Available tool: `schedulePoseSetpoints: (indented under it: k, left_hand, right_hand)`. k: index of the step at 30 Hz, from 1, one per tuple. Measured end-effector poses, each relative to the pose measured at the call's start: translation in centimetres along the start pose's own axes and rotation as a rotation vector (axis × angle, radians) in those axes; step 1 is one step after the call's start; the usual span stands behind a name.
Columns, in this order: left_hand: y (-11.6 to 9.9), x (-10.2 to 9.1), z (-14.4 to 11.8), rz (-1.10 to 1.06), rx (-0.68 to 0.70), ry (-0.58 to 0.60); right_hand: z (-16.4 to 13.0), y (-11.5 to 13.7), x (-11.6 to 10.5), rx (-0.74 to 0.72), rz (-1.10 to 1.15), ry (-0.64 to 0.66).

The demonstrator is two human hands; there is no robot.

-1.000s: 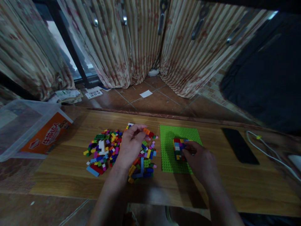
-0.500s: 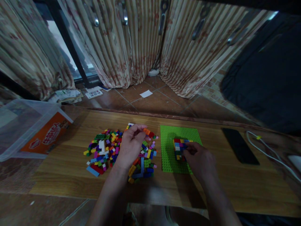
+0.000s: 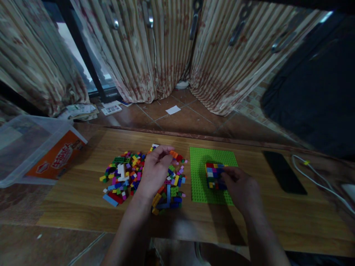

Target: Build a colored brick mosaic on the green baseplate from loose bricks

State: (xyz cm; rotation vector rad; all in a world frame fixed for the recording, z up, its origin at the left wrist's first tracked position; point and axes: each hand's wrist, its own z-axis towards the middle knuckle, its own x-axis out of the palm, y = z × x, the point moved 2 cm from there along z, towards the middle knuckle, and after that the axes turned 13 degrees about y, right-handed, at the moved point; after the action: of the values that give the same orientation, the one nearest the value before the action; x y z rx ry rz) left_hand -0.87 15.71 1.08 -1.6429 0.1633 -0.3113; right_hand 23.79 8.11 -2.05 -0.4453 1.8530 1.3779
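Loose toy bricks of many colours [image 3: 119, 191] lie spread over the wooden table. My left hand [image 3: 158, 166] hovers above the right part of this pile, fingers curled and the thumb close to them. What it holds, if anything, is hidden. On the green baseplate [image 3: 198, 184] stands a block of multicoloured bricks [image 3: 212, 172] packed together. My right hand [image 3: 240, 186] is at the right side of that block, with thumb and fingertips pinched over it. Whether a small brick is between those fingertips cannot be made out.
A clear plastic box with an orange label [image 3: 59, 155] stands at the table's left end. To the right of the baseplate lies a black phone-like slab [image 3: 284, 171], with a white cable [image 3: 318, 177] beyond it. Striped curtains [image 3: 166, 55] hang behind the table.
My right hand has shifted a little to the right over the brick block, uncovering slightly more of it. My left hand stays in nearly the same place above the pile.
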Motion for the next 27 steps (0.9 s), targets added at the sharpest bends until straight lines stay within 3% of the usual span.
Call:
schedulePoseSetpoints:
  k: [9,27]
  left_hand:
    - [0.26,0.03,0.12,0.018,0.001,0.0]
    - [0.75,0.47,0.2,-0.015,0.008,0.021]
  right_hand:
    - [-0.23,0.33,-0.21,0.056,-0.115,0.054]
    - [0.59,-0.12,0.43,0.048,-0.05,0.075]
